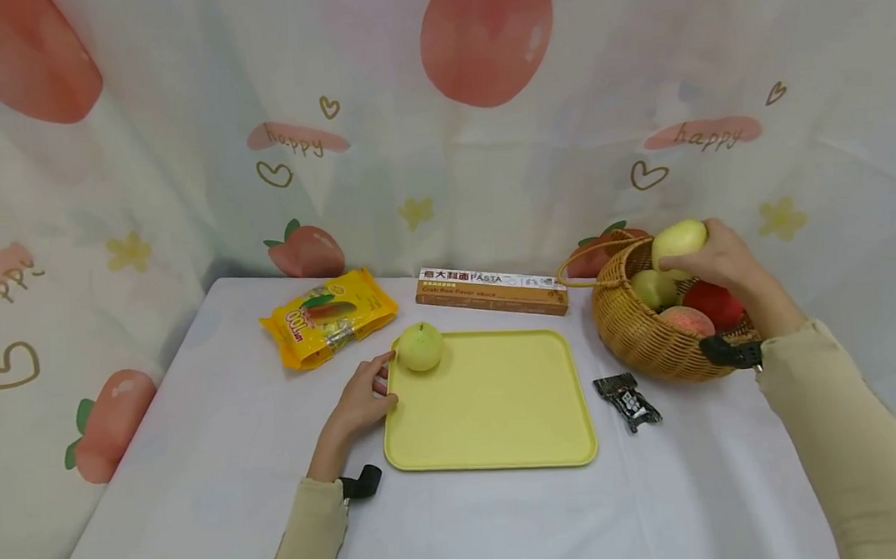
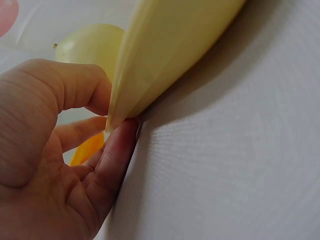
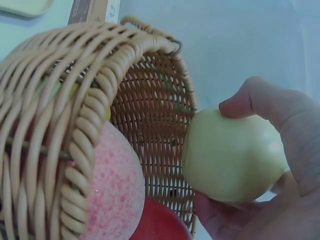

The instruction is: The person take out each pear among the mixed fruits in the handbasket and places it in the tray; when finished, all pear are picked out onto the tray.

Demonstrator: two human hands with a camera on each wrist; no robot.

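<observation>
A pale yellow-green fruit (image 1: 679,241) is in my right hand (image 1: 717,255), gripped between thumb and fingers at the mouth of a wicker basket (image 1: 631,338). In the right wrist view this fruit (image 3: 232,155) looks smooth and rounded, beside the basket's woven rim. Inside the basket lie a green fruit (image 1: 654,290), a peach (image 1: 688,322) and a red fruit (image 1: 713,304). My left hand (image 1: 363,393) pinches the left edge of a yellow tray (image 1: 491,403), with a fingertip under the rim in the left wrist view. A round yellow-green fruit with a stem (image 1: 419,347) sits in the tray's far left corner.
Behind the tray lies a pasta box (image 1: 491,292), and a yellow candy bag (image 1: 329,318) is at the back left. A small black-wrapped packet (image 1: 628,401) lies between tray and basket. The basket's handle (image 1: 579,283) sticks out leftward. A printed curtain (image 1: 444,188) hangs behind the table.
</observation>
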